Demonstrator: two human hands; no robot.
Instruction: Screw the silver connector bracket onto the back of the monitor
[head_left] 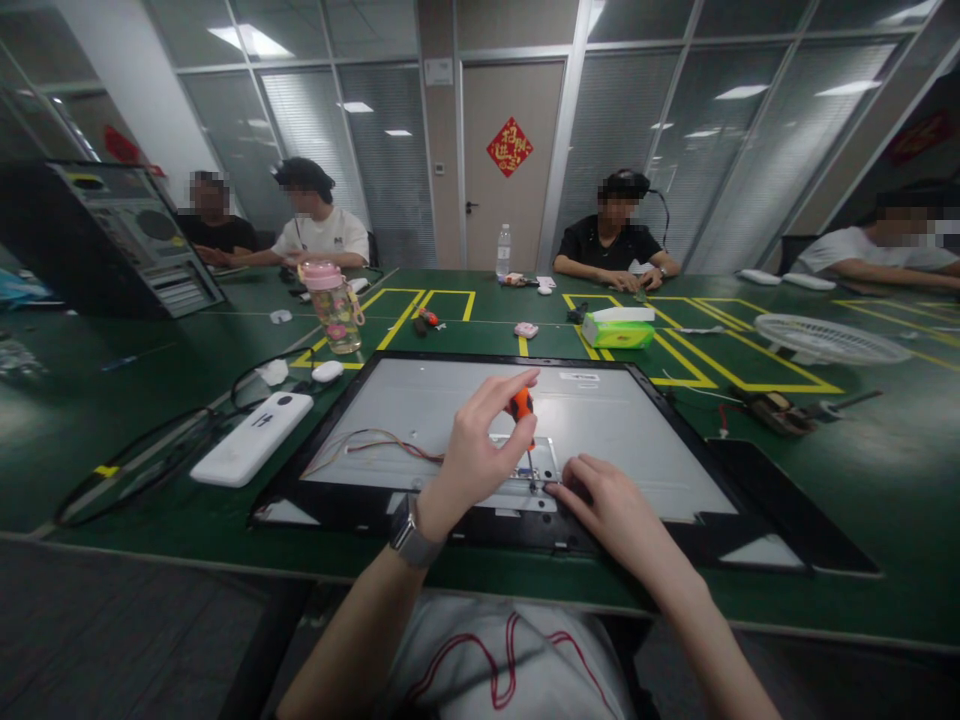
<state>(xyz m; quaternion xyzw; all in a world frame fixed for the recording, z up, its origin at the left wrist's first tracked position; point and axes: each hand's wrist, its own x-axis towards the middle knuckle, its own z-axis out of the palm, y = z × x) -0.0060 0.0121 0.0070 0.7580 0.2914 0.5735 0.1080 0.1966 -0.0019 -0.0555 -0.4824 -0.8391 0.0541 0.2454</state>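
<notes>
A flat display panel (622,420), grey with a black frame, lies back side up on the table before me. My left hand (480,440) is closed around the orange-and-black handle of a screwdriver (523,402). The screwdriver stands nearly upright, its tip down at a small metal bracket (551,460) near the panel's front edge. My right hand (604,505) rests on that edge, fingers curled and fingertips close together beside the screwdriver's tip. Whatever lies between them is too small to make out. Thin coloured wires (382,440) run left from the bracket.
A white power bank (255,440), cables (150,475) and a pink-lidded bottle (332,310) stand left. Beyond the panel are a green box (619,330) and a water bottle (504,252). A black strip (795,510) lies right. A computer case (127,240) stands far left; several people sit around.
</notes>
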